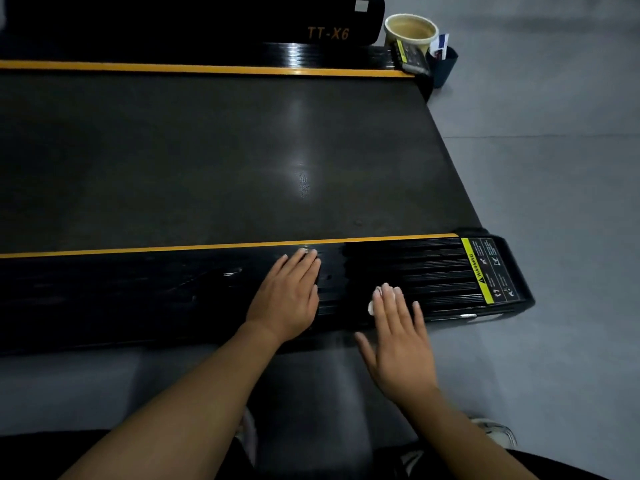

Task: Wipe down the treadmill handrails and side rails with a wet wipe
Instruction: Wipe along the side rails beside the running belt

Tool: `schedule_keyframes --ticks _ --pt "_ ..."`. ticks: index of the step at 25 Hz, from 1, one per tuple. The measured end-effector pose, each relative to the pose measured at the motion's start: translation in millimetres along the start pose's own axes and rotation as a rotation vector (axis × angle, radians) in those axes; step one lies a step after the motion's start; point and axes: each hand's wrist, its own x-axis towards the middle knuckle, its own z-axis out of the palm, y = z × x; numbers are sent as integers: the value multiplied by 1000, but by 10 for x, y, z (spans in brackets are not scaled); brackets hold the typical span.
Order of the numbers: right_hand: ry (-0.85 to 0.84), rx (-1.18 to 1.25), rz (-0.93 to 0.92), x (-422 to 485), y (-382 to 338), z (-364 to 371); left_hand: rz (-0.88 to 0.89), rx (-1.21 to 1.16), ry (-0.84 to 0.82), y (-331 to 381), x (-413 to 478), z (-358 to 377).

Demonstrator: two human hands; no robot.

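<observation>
- Near side rail (138,296): black and ribbed, with its long axis running left to right across the view. A yellow stripe borders it on the belt (173,161) side, and its capped end points right.
- Left hand (287,296): lies flat, palm down, on the near side rail. The fingers are straight and close together, point toward the belt, and hold nothing.
- Wet wipe (371,307): white, pinned on the rail ribs under the right fingers. Only its edges show, so its shape and long axis cannot be told.
- Right hand (398,344): fingers straight and spread, pressing the wet wipe onto the rail; the heel overhangs the grey floor (554,202).
- Warning label (483,271): yellow and black, set across the rail near its right end.
- Far side rail (329,53): runs parallel beyond the belt, with a pale tub (410,29) just past its right end.
</observation>
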Motion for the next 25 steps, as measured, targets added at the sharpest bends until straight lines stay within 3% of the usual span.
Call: schedule_keyframes --ticks 2,5,10,15,18,19,23,25 --pt "-48 21 -67 -14 -298 49 8 -22 0 -11 5 2" --pt "-70 -20 -360 4 -603 111 9 -129 15 -39 1 19" --pt "-75 13 -128 275 -609 28 -123 -324 45 -168 -27 -53" --pt "-112 -37 -340 394 -652 30 -53 -62 33 -598 -217 -134" --pt "-93 -7 -100 551 -429 -45 -58 -43 57 -607 -227 -125" --pt "-115 3 -117 564 -497 -40 -56 -48 60 -596 -216 -124" --pt "-152 -54 -462 581 -565 -15 -52 -55 64 -606 -226 -109" --pt "-123 -47 -310 760 -381 -36 -51 -54 60 -608 -216 -118"
